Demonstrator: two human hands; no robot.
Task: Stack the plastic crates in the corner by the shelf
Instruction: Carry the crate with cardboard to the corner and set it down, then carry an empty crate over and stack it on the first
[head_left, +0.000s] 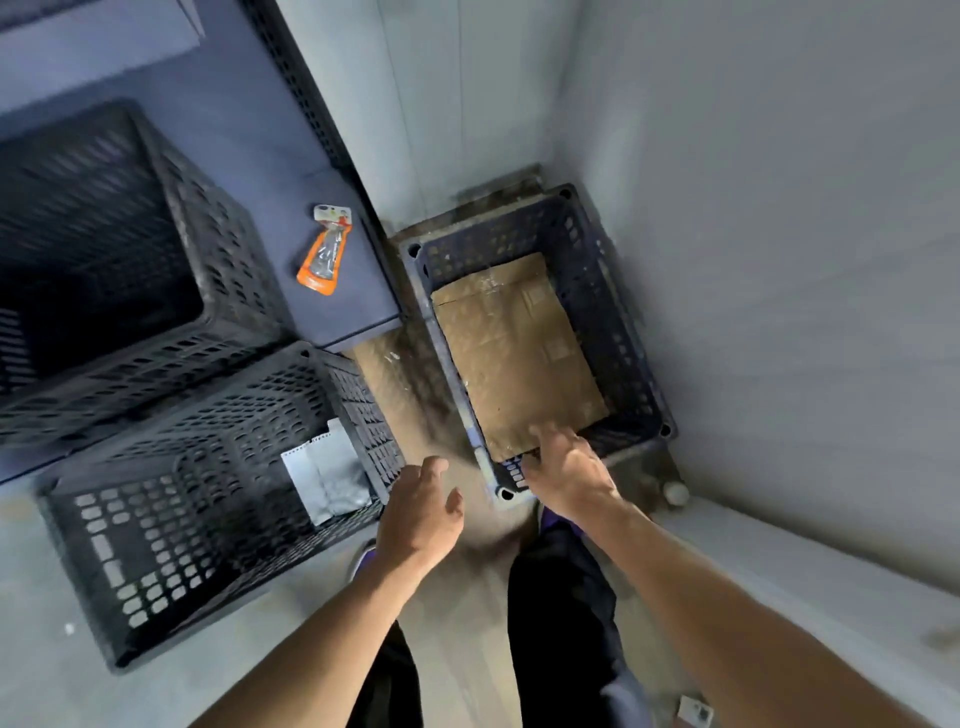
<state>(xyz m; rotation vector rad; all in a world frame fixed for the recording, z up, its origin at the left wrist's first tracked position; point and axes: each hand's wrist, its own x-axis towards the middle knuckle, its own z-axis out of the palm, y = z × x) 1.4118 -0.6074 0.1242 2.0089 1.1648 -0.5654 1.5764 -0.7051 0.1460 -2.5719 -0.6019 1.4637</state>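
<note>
Black crates (208, 499) left, orange packet (323, 249) on shelf (249, 130)

Right hand (569, 475) overlaps the near rim of the blue crate (618, 322); its fingertips cover the near edge of the cardboard sheet (514, 353), so contact with rim or cardboard cannot be resolved, and the crate floor under the sheet is hidden. Black crate on the shelf (109, 249) is cut off by the left frame edge, interior too dark to read; print on the orange packet (324, 252) too small to read. Floor between the crates is motion-blurred, and the small pale round object (675, 493) by the wall is possibly a cap or ball.
</note>
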